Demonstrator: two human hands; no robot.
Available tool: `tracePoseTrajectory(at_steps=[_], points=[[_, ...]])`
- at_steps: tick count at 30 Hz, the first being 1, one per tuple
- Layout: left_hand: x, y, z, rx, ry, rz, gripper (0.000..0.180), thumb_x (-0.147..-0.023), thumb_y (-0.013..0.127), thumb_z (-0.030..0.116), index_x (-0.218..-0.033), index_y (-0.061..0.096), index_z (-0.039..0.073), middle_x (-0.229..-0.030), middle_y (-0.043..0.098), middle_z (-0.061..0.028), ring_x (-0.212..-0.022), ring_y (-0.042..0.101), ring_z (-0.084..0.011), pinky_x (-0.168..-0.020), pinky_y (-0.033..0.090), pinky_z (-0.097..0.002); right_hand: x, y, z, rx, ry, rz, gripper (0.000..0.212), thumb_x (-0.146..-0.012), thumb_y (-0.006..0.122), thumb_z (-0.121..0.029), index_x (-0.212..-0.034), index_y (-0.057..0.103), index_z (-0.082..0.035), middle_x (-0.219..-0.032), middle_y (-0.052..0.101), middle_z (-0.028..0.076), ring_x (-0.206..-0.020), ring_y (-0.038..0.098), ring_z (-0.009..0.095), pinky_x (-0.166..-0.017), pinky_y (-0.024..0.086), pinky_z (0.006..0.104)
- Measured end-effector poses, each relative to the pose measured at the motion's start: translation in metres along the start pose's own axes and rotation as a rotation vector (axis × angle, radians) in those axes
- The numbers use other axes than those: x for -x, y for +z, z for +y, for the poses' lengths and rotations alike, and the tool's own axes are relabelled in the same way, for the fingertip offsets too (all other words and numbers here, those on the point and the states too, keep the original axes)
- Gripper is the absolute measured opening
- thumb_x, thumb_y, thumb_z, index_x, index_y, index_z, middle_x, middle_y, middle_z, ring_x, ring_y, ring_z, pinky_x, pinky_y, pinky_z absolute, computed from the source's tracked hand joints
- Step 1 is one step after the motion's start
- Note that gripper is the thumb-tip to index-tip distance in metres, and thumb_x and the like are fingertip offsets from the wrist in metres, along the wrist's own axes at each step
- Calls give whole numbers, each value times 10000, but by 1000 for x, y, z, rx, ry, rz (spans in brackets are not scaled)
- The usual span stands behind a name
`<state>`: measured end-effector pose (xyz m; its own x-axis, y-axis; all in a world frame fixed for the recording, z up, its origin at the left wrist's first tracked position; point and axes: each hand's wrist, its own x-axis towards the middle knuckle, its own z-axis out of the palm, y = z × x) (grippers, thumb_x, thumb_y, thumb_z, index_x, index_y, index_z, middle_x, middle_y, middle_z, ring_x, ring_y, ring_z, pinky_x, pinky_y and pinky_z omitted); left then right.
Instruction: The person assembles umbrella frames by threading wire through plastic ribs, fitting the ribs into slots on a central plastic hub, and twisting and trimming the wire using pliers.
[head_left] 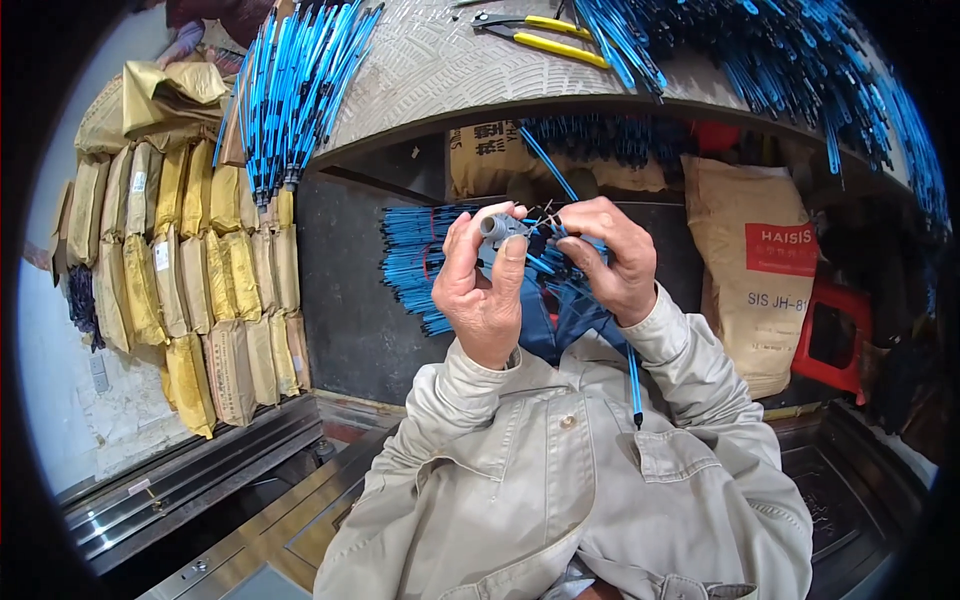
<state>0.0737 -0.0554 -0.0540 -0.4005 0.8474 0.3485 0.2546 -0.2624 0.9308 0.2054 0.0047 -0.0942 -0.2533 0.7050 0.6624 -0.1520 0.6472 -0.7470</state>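
In front of my chest, my left hand (pixel 482 285) is closed round a small grey cylindrical fitting (pixel 494 228) with an open round end. Close beside it, my right hand (pixel 615 255) is closed, its thumb and forefinger pinching near thin dark wire-like ends (pixel 546 212) and blue rods. One slim blue rod (pixel 548 160) sticks out past my right fingers, away from me. Another blue rod (pixel 634 380) with a black tip hangs down over my jacket below the right wrist. My fingers cover where the fitting, wires and rods meet.
Bundled blue rods (pixel 405 265) lie left of my hands. The table (pixel 430 60) ahead holds yellow-handled pliers (pixel 545 35) and piles of blue rods (pixel 310 90). Wrapped packages (pixel 190 270) are stacked at left. A brown paper sack (pixel 745 330) and red plastic stool (pixel 838 340) stand at right.
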Motion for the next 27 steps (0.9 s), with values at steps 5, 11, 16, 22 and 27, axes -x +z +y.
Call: tracePoseTrajectory(at_steps=[5,11,16,22,27], points=[[-2,2,3,-45,-11,-13,213,-800,644,101,-988,610,8,-930,655,-64,-874,582,-189,-971,326,-369,-9,-5,-5,-139,190,-33,143,-769,646,3,-897,590,31,-852,568,79,-794,528,146,-706,416,251],[-4,2,3,-79,8,-15,223,-782,657,126,-981,617,33,-903,661,-54,-854,601,-183,-987,319,-401,-2,-2,-7,-441,387,47,111,-822,629,-92,-860,585,3,-880,527,41,-808,481,111,-732,378,224],[-5,3,5,-84,-11,-25,225,-764,654,112,-972,621,32,-902,661,-55,-847,601,-178,-986,322,-397,1,-1,-11,-442,382,102,117,-824,629,-101,-864,579,-3,-886,526,44,-806,474,105,-730,373,221],[-5,5,5,-95,-6,-4,221,-747,654,98,-956,626,30,-888,662,-55,-823,600,-173,-985,322,-394,3,1,-9,-429,335,103,115,-818,634,-90,-872,575,-7,-889,530,50,-802,472,107,-728,375,222],[-4,9,8,-66,-37,1,223,-743,656,90,-955,625,30,-882,662,-51,-823,598,-168,-982,323,-391,6,2,-9,-424,327,144,112,-814,639,-83,-864,573,-7,-885,533,53,-808,478,111,-735,380,222]])
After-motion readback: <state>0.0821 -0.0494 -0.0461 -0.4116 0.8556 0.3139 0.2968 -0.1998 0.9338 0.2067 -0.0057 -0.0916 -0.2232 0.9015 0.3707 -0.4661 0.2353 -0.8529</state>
